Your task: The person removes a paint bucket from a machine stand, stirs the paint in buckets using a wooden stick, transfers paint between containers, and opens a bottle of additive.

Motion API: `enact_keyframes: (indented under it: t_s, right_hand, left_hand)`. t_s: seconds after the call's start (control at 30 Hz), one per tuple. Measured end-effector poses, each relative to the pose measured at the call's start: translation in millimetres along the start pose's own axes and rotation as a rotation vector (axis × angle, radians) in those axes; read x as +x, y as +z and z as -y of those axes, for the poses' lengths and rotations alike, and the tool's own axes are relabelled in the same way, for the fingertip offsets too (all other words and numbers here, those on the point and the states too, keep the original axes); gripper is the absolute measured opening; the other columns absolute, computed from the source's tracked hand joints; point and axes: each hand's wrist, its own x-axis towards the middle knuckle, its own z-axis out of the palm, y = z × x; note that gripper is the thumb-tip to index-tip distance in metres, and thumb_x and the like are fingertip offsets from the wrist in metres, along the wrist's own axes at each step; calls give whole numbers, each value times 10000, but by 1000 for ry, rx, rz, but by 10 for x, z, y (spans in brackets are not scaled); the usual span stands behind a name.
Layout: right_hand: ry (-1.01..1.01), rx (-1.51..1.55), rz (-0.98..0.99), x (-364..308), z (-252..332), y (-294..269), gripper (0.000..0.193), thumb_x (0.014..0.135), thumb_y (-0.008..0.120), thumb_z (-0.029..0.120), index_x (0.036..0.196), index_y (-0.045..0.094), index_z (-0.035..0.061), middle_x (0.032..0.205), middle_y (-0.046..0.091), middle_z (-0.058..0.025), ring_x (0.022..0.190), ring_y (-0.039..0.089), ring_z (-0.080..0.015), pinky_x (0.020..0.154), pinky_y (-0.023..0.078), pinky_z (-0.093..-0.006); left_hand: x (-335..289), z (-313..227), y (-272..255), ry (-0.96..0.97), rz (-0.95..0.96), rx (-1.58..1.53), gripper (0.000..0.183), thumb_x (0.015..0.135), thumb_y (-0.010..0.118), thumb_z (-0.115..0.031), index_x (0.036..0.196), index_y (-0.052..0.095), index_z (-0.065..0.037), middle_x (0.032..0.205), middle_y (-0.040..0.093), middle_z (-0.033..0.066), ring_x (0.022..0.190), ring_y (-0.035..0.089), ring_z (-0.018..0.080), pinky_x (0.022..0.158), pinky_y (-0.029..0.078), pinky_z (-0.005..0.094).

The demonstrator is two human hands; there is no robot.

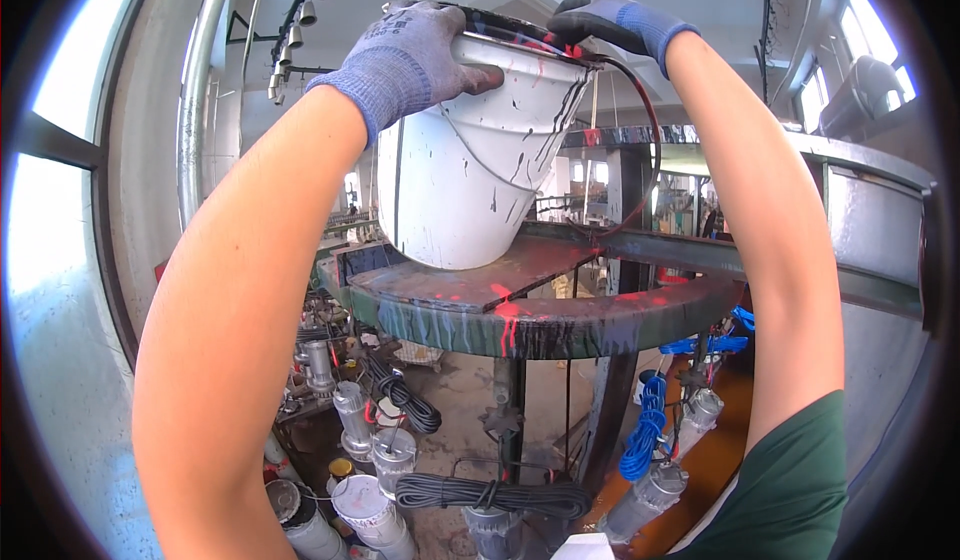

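Note:
A white bucket point(460, 180) with black drips and a wire handle stands tilted on a paint-stained round metal stand point(560, 322). Its rim is dark and smeared with red, and its inside cannot be seen. My left hand point(415, 55), in a grey-blue glove, grips the rim at the left with its thumb pressed to the outer wall. At the far right of the rim my right hand point(612, 24), gloved too with dark fingertips, curls its fingers over the edge. Beside it a dark red hose point(655, 140) runs from the rim and loops downward.
Below the stand are several metal cylinders, one a pump-like body point(395, 455), with coiled black cable point(490, 493) and blue cable point(645, 428). A white pail point(365, 505) sits at lower left. Windows point(60, 250) line the left; a metal beam point(860, 160) crosses at right.

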Motion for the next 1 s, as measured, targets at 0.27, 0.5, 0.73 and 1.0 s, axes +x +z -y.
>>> enact_keyframes:
  t_s: [0.27, 0.5, 0.73, 1.0]
  right_hand:
    - [118, -235, 384, 94, 167, -199, 274, 792, 745, 243, 988, 762, 52, 868, 715, -53, 809, 633, -168, 808, 508, -336]
    - [39, -263, 389, 44, 75, -141, 249, 780, 756, 179, 996, 738, 56, 857, 726, -65, 788, 648, -156, 738, 516, -307]
    - [277, 164, -138, -46, -294, -233, 230, 888, 580, 113, 1079, 682, 35, 781, 692, -92, 651, 661, -166, 644, 559, -342]
    - [241, 4, -155, -177, -649, -281, 294, 911, 634, 275, 1119, 708, 82, 886, 717, -49, 723, 630, -141, 669, 520, -308]
  left_hand:
    - [19, -85, -106, -19, 82, -36, 745, 848, 757, -596, 1316, 658, -24, 1262, 659, 214, 1280, 580, 345, 1121, 460, 432]
    - [-58, -57, 34, 80, 55, 41, 704, 862, 738, -585, 1237, 677, 8, 1175, 688, 234, 1190, 631, 373, 1054, 502, 444]
    - [-59, 121, -46, 38, 150, 62, 700, 898, 675, -629, 1172, 698, 15, 1148, 698, 245, 1173, 651, 367, 1046, 508, 445]
    - [5, 268, 101, -28, 136, 22, 733, 900, 647, -670, 1167, 714, 10, 1110, 725, 233, 1156, 673, 367, 1047, 511, 452]
